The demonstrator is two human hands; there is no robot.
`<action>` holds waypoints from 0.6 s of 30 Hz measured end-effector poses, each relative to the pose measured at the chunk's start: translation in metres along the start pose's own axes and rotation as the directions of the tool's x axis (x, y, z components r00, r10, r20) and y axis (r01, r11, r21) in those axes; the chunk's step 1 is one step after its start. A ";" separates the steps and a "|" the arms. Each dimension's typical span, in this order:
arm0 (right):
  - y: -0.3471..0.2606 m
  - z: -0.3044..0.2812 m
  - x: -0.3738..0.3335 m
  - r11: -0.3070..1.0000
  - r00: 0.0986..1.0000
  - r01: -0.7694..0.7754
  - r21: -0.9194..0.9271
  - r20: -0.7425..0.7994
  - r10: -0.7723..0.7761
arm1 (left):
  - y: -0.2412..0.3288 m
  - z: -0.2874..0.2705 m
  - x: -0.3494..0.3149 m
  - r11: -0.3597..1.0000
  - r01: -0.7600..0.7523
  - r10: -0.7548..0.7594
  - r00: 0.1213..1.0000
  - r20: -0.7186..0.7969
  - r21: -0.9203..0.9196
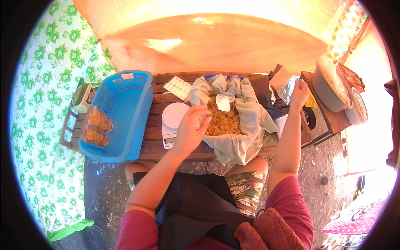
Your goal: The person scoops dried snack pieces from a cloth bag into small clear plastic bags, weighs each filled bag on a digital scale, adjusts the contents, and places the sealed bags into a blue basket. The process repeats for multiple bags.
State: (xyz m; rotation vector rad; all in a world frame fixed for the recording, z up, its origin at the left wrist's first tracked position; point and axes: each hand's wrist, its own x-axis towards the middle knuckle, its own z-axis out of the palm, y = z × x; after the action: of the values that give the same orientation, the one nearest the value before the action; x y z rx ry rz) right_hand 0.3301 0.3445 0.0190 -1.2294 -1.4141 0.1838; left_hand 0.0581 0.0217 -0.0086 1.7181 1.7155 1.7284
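Observation:
My left hand [191, 130] hovers between the white kitchen scale [175, 116] and a cloth-lined container, its thumb apart from the fingers and nothing visible in it. Pale green-grey cloth [239, 148] drapes over that container's rim. Inside lies a heap of golden-brown curled snack pieces [223, 123], with a crumpled white piece [223, 103] on top. Reaching out to the far right, my right hand [299, 96] has its fingers closed on a shiny clear plastic bag [288, 89], beside a pinkish-tan packet [280, 77].
On the left of the slatted wooden table [158, 98] stands a blue plastic basket [143, 121] with two filled clear packs [98, 120]. A label sheet [178, 87] lies behind the scale. Dark plastic [266, 93] and a large tub [331, 85] are at the right.

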 end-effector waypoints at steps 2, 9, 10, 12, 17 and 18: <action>-0.047 -0.002 -0.017 0.995 0.993 -0.016 0.098 0.114 0.005 | 0.006 0.008 0.006 0.999 -0.004 0.005 1.000 0.017 -0.034; -0.175 0.027 -0.168 0.631 0.657 -0.582 0.512 0.754 -0.006 | 0.008 0.026 0.025 0.963 0.148 -0.147 0.989 0.021 -0.226; -0.185 0.033 -0.181 0.720 0.640 -0.494 0.487 0.765 -0.078 | 0.004 0.025 0.026 0.938 0.169 -0.174 0.985 0.008 -0.303; -0.199 0.042 -0.208 0.589 0.600 -0.598 0.544 0.791 -0.121 | -0.009 0.013 0.027 0.911 0.313 -0.328 0.945 -0.010 -0.268; -0.211 0.041 -0.235 0.498 0.475 -0.709 0.500 0.860 -0.188 | -0.036 -0.017 0.013 0.581 0.446 -0.583 0.812 0.033 -0.681; -0.211 0.038 -0.239 0.556 0.451 -0.682 0.476 0.872 -0.193 | -0.039 -0.019 0.011 0.473 0.416 -0.609 0.792 0.053 -0.776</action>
State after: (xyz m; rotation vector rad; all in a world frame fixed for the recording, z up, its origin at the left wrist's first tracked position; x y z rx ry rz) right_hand 0.1244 0.0979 0.0084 -0.4875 -1.5867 1.7791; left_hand 0.0184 0.0318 -0.0259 0.5408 1.0811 1.9406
